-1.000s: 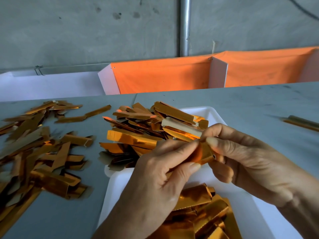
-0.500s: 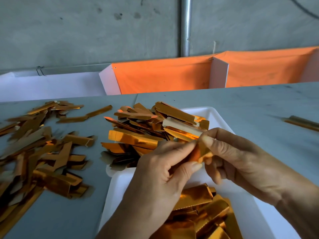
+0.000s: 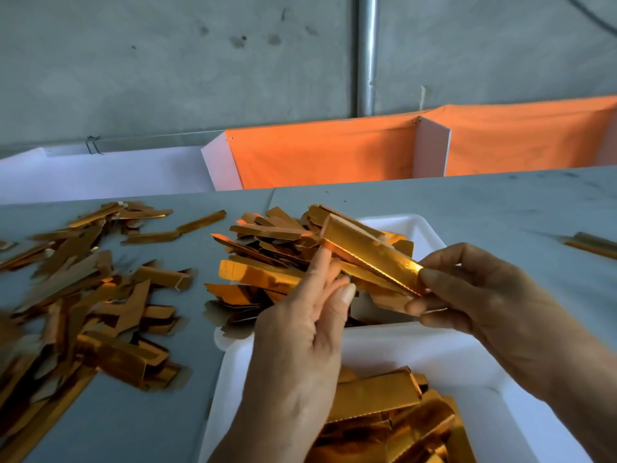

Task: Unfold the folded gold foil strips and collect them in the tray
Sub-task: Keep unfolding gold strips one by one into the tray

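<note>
1. One gold foil strip (image 3: 370, 253) is pinched at its near end by the right hand (image 3: 480, 302), above the white tray (image 3: 414, 345).
2. Left hand (image 3: 310, 332): fingers straight, fingertips touching the strip's underside.
3. More strips are piled in the tray & scattered on the tabletop (image 3: 484, 208) at left.

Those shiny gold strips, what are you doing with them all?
A person is opening up folded gold foil strips, one at a time. Right now the right hand pinches one end of an opened strip, held above the white tray. The left hand is beside it with straight fingers touching the strip's far part. Some strips already lie in the near part of the tray, more sit piled at its far end, and a loose heap waits on the grey table.
</note>
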Action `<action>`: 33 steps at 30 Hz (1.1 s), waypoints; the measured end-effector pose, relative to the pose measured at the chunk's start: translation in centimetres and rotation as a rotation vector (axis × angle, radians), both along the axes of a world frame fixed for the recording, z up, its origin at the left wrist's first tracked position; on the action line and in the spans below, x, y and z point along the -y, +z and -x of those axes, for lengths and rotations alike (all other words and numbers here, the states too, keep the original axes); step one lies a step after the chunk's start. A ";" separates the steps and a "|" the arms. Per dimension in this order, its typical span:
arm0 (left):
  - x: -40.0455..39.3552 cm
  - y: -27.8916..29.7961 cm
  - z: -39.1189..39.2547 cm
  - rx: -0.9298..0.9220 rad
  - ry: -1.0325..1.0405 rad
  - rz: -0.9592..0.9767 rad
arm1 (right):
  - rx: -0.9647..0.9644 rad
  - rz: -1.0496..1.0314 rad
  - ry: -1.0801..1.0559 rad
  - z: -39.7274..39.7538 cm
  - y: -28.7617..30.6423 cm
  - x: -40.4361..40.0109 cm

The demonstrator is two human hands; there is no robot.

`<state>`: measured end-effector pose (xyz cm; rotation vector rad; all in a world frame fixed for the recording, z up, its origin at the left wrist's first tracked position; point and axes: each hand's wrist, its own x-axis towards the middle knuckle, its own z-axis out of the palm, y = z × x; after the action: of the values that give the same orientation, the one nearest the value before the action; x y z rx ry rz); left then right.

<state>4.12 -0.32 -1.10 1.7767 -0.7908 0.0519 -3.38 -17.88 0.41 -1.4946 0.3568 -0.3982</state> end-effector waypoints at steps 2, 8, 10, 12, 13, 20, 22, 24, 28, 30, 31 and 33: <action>0.0 0.1 0.1 -0.032 -0.014 0.041 | -0.031 0.018 0.016 0.0 0.0 -0.1; -0.5 0.1 -0.1 -0.053 0.111 0.067 | -0.102 0.157 0.020 0.0 0.1 -0.2; -0.5 0.2 -0.1 -0.051 0.136 0.074 | -0.097 0.179 0.033 0.0 0.1 -0.3; -0.4 0.3 0.2 -0.034 0.132 0.059 | -0.098 0.220 0.032 0.0 0.0 -0.2; -0.4 0.4 0.3 -0.029 0.125 0.054 | -0.102 0.244 0.035 0.0 -0.1 -0.1; -0.2 0.9 0.5 -0.044 0.115 0.105 | -0.059 0.186 0.053 0.1 0.0 0.3; -0.1 1.1 0.5 -0.048 0.101 0.085 | -0.053 0.182 0.056 0.2 0.1 0.4; -0.2 1.0 0.3 -0.025 0.126 0.064 | -0.062 0.201 0.080 0.4 0.2 0.7; -0.5 0.4 -0.7 0.028 0.275 -0.013 | -0.171 0.309 0.298 0.9 0.6 1.1; -0.3 0.2 -0.8 0.059 0.293 -0.086 | -0.275 0.387 0.418 0.9 0.3 0.9; -0.2 0.1 -0.7 0.074 0.289 -0.126 | -0.328 0.424 0.468 0.8 0.1 0.7; 0.0 -0.1 -0.6 0.096 0.283 -0.205 | -0.399 0.481 0.536 0.6 -0.4 0.2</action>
<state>4.73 -0.28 -1.25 2.0846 -0.6248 0.2533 -3.93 -18.07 0.02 -2.0681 0.1598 0.2690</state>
